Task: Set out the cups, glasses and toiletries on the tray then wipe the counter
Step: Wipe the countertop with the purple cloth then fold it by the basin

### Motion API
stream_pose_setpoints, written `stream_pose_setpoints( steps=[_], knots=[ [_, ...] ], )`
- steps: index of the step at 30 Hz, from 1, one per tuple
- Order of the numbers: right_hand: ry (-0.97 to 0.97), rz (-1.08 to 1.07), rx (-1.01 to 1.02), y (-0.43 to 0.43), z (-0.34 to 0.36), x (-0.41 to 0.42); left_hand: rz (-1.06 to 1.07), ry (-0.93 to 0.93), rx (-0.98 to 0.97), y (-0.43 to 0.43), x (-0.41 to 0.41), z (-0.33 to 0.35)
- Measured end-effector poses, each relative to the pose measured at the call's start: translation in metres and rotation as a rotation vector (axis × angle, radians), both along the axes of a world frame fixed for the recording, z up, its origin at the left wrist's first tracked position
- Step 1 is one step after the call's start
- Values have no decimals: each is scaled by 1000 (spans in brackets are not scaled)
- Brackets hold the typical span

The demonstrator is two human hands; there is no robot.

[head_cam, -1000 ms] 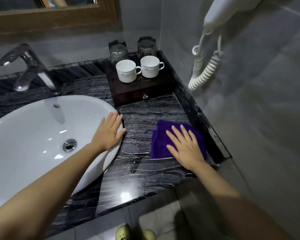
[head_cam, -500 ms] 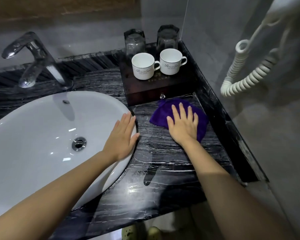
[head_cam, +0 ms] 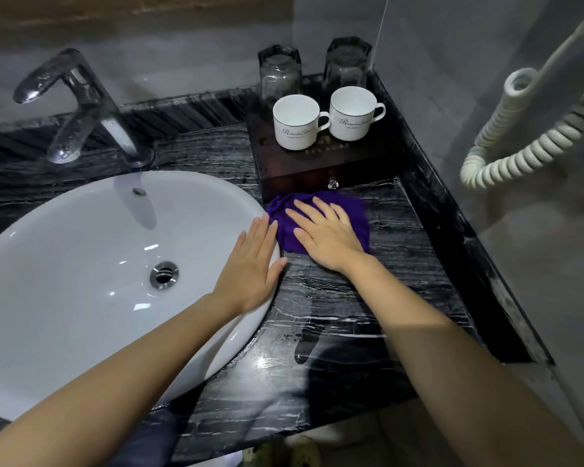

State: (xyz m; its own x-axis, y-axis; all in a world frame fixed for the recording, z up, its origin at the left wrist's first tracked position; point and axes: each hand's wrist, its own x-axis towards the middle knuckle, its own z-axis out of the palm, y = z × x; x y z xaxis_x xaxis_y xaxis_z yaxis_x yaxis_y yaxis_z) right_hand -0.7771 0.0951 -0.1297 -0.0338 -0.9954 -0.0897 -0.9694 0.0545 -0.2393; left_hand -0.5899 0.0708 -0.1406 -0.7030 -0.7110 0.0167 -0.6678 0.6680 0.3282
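Veined black marble counter [head_cam: 334, 318]; right hand [head_cam: 327, 237] flat on rumpled purple cloth [head_cam: 359, 219].

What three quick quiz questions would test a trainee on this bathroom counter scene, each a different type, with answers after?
1. True or false: the right hand lies flat on the purple cloth.
2. How many white cups stand on the wooden tray?
3. The left hand rests on: A) the faucet, B) the sink rim, C) a glass.

Key: 1 true; 2 two; 3 B.
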Motion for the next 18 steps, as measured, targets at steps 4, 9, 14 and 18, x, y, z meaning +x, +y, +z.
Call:
stream_pose_setpoints(
  steps=[4,9,14,18],
  knots=[
    [-37,118,36,8,5,-3,17,3,53,2,1,5],
    [-93,172,94,32,8,-5,-28,50,203,28,27,10],
    [-215,132,200,52,12,-3,-27,-13,286,66,69,18],
    [-223,95,247,66,12,2,-58,-71,230,77,93,17]
  ],
)
